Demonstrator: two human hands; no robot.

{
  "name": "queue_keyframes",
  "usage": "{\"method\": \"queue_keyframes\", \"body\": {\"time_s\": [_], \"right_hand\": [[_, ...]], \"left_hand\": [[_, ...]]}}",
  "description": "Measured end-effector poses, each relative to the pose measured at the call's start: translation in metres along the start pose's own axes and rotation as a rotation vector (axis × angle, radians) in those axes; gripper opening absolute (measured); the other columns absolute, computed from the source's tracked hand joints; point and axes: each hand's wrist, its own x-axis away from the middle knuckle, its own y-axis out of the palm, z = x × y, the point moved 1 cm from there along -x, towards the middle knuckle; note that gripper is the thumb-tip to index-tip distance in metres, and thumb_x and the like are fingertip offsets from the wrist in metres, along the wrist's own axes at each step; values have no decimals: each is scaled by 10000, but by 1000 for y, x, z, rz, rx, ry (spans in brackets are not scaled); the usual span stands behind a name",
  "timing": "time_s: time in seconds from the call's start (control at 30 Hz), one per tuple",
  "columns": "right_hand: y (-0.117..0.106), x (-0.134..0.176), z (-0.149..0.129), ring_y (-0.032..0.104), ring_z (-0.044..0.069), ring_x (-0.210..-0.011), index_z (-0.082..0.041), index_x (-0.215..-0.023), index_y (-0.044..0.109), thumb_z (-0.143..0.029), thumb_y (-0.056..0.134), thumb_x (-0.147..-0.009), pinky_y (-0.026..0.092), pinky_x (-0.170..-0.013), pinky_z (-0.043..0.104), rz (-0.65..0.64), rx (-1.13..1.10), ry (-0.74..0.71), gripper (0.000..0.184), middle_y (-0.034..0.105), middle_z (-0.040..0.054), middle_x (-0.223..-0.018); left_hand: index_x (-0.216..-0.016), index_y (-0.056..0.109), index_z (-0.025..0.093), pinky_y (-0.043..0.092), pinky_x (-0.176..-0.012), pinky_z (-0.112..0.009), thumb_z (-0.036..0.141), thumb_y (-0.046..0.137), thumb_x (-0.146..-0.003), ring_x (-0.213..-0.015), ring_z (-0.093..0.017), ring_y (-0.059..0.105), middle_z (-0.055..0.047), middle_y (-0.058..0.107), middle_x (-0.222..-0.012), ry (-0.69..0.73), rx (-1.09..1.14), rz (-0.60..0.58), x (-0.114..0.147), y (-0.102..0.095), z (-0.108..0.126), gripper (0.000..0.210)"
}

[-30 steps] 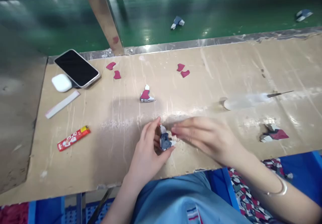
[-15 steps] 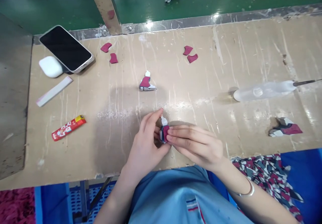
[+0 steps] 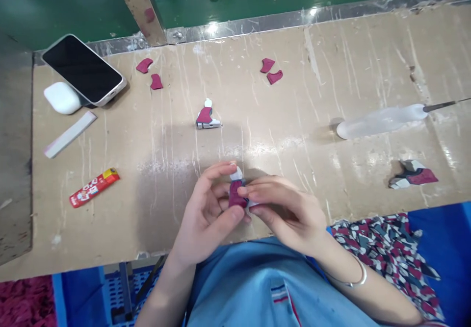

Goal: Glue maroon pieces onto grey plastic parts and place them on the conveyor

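We see both hands meeting at the near edge of the worktable (image 3: 147,209), clamped together on one small part (image 3: 236,194): a crimson piece with a white tip poking up between the fingers. The left hand (image 3: 206,216) cradles it from the left with thumb underneath and fingers curled over, while the right hand (image 3: 290,212) pinches its right side with the fingertips; what lies behind the crimson face is hidden by the fingers, so we cannot tell its full shape. Farther up the table stands a finished-looking piece (image 3: 206,117) in crimson and white, well apart from the hands. Two pairs of crimson cutouts (image 3: 150,73) (image 3: 271,71) lie near the far edge. At the left rest a phone (image 3: 82,69), a white earbud case (image 3: 62,97), a pale strip (image 3: 69,134) and a red packet (image 3: 94,188). On the right lie a clear-handled tool (image 3: 382,120) and another piece (image 3: 412,174).
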Motion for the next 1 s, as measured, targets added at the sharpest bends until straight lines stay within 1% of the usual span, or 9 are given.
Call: {"method": "queue_keyframes", "body": {"time_s": [0.1,0.17,0.27,0.37,0.47,0.57,0.8,0.93,1.0], "right_hand": [[6,6,2,833,198,-1107,-290,-1331,611,-49,674,-1020,741,-776,278,42,-136,105,399,855,60,-1165],[9,9,3,820,197,-1165,-295,-1326,585,-36,671,-1021,744,-813,285,49,-171,111,409,852,59,-1182],[13,10,5,820,194,-1168,-301,-1296,576,-26,699,-1005,744,-852,301,95,-208,119,419,846,46,-1190],[15,8,6,842,172,-1064,-310,-1244,583,4,753,-956,736,-860,291,174,-243,142,459,842,4,-1133],[15,7,7,845,156,-1015,-306,-1191,599,36,779,-917,722,-880,277,230,-240,159,474,843,-15,-1081],[15,7,8,845,150,-1017,-304,-1161,609,57,784,-895,718,-893,267,262,-252,174,481,847,-22,-1077],[16,8,12,846,173,-1060,-308,-1152,617,77,777,-878,717,-962,313,256,-215,148,499,850,-30,-1092],[17,9,13,837,164,-1088,-316,-1166,625,61,788,-887,706,-986,300,245,-224,135,497,850,-31,-1101],[17,9,13,834,165,-1101,-319,-1172,631,56,787,-892,705,-995,301,235,-223,126,494,853,-28,-1101]], "left_hand": [[-1263,712,340,682,-713,-186,376,823,-988,-885,-112,772,-45,731,-1337,24,22,93,-3,0,0,298],[-1235,745,337,684,-766,-179,354,858,-961,-901,-106,777,-26,768,-1258,53,29,118,-6,1,-1,296],[-1226,787,342,679,-803,-165,294,878,-947,-917,-95,785,-10,790,-1253,81,62,117,-9,3,-2,298],[-1256,805,356,664,-825,-134,265,855,-969,-910,-78,793,5,824,-1198,98,128,88,-11,4,-2,305],[-1293,805,376,669,-871,-146,296,796,-1021,-963,-91,822,5,840,-1250,73,174,91,-11,4,-2,283],[-1288,814,382,671,-908,-157,278,811,-1009,-1047,-121,839,9,826,-1339,76,156,132,-10,4,-3,298],[-1165,869,375,636,-936,-109,201,865,-950,-1100,-126,838,29,846,-1266,104,62,221,-8,7,-8,277],[-1173,868,370,664,-922,-149,159,876,-922,-1065,-153,850,9,840,-1291,130,23,214,-8,6,-7,328],[-1155,870,355,679,-910,-176,152,873,-917,-1069,-168,851,-5,840,-1302,141,13,203,-8,3,-7,313]]}}
